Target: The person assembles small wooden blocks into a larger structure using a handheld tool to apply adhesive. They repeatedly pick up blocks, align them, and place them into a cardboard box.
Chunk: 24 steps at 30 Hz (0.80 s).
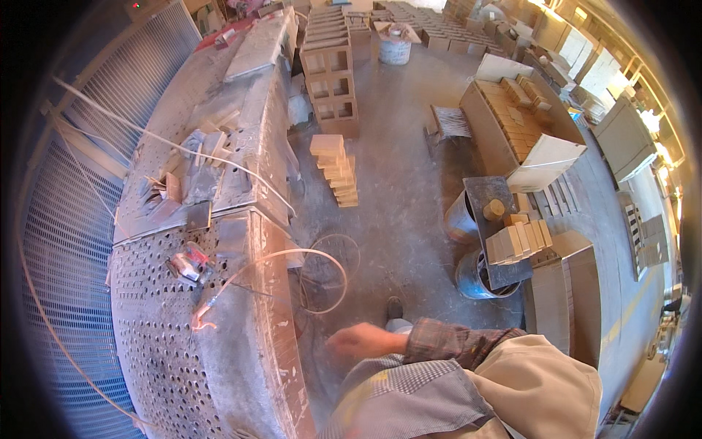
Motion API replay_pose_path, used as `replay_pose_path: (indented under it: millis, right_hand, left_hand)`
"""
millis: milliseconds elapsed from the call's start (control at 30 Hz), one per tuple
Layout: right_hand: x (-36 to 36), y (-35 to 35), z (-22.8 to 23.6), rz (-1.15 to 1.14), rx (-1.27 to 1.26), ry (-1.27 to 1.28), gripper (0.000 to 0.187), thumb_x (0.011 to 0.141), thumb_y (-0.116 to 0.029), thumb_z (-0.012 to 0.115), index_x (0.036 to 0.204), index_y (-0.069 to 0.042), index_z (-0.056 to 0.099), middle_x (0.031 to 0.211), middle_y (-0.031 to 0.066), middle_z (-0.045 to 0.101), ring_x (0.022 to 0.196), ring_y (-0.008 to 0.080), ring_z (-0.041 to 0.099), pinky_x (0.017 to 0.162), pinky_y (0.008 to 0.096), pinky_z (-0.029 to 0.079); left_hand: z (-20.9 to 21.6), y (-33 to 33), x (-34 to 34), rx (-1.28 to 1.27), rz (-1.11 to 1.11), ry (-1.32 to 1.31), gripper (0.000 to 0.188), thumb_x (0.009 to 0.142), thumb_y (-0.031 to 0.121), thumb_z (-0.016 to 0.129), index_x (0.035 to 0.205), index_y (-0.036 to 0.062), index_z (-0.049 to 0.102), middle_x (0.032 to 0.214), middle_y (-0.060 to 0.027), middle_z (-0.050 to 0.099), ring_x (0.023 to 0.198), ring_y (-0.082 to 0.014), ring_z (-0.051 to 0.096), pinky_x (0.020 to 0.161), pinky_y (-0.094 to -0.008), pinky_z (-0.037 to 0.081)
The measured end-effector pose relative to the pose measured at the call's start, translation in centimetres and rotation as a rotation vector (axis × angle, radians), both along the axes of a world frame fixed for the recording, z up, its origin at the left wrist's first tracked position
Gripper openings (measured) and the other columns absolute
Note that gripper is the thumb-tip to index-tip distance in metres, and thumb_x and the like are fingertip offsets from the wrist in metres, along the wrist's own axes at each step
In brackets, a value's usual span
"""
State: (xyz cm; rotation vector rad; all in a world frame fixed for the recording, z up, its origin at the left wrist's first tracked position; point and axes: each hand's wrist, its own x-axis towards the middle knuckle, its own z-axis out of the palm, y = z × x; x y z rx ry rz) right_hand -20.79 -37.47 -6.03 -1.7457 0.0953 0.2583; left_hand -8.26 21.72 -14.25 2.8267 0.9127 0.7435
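Observation:
My right hand [362, 342] reaches in from the lower right out of a plaid sleeve. It hovers beside the front edge of the perforated workbench [164, 366], blurred, with its fingers hard to make out. I see nothing sticking out of it. My left hand does not show. On the bench lies the end of a pale air hose [208, 307], which loops over the edge toward the floor. Beyond the hose end rests a small red and white object [190, 265], its kind unclear. A grey apron [417, 402] covers my front.
A stack of wooden blocks [334, 168] stands on the floor past the bench. To the right, more blocks [519, 241] lie on a dark board over buckets [475, 274]. A large carton [545, 164] holds wooden pieces. Tall box-like wooden frames [329, 84] stand farther off.

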Motion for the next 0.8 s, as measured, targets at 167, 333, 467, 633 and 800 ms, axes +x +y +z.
replay_pose_path:
  millis: [167,333,467,633,800]
  right_hand:
    - [-1.4,-11.4,-0.7,-0.021,-0.182,0.144,0.035,0.097,-0.024,0.062,0.126,-0.005,0.067,0.116,0.017,0.072,0.103,0.034,0.071,0.089,0.0413,0.055]
    - [-1.1,-16.8,-1.2,-0.1,-0.167,0.217,0.035,0.095,-0.025,0.063,0.123,-0.005,0.067,0.111,0.0201,0.072,0.101,0.0397,0.069,0.087,0.0463,0.054]
    - [0.4,-18.3,-1.4,-0.135,-0.185,0.2,0.034,0.094,-0.024,0.064,0.122,-0.005,0.067,0.11,0.0214,0.072,0.101,0.0405,0.068,0.087,0.0466,0.054]
    - [3.1,-23.1,-1.1,-0.198,-0.254,0.223,0.032,0.094,-0.024,0.064,0.119,-0.005,0.068,0.11,0.0215,0.071,0.099,0.0405,0.068,0.086,0.0468,0.054]
    - [6.9,-29.8,-0.2,-0.411,-0.343,0.305,0.03,0.093,-0.021,0.064,0.117,-0.004,0.068,0.109,0.0203,0.072,0.097,0.0395,0.069,0.083,0.046,0.054]
  left_hand:
    - [1.5,-5.7,1.1,0.165,-0.214,-0.168,0.038,0.097,0.008,0.058,0.132,-0.0077,0.054,0.125,-0.0192,0.063,0.106,-0.0314,0.062,0.095,-0.041,0.049]
    - [5.3,-24.9,7.4,-0.517,-0.562,0.154,0.04,0.094,0.008,0.06,0.131,-0.0054,0.056,0.122,-0.0172,0.065,0.109,-0.0286,0.063,0.096,-0.039,0.048]
    - [7.1,-44.6,10.8,-0.769,-0.857,0.392,0.038,0.094,0.005,0.06,0.131,-0.0048,0.057,0.124,-0.0159,0.065,0.107,-0.0207,0.064,0.093,-0.0346,0.051]
    - [4.7,-60.0,16.2,-1.078,-1.086,0.485,0.036,0.097,0.014,0.066,0.128,-0.0021,0.059,0.122,-0.0115,0.065,0.106,-0.019,0.065,0.092,-0.0317,0.053]
    - [0.5,-70.5,23.1,-1.477,-0.903,0.658,0.042,0.101,0.02,0.065,0.136,0.0015,0.051,0.123,-0.0087,0.063,0.105,-0.0172,0.065,0.089,-0.0321,0.055]
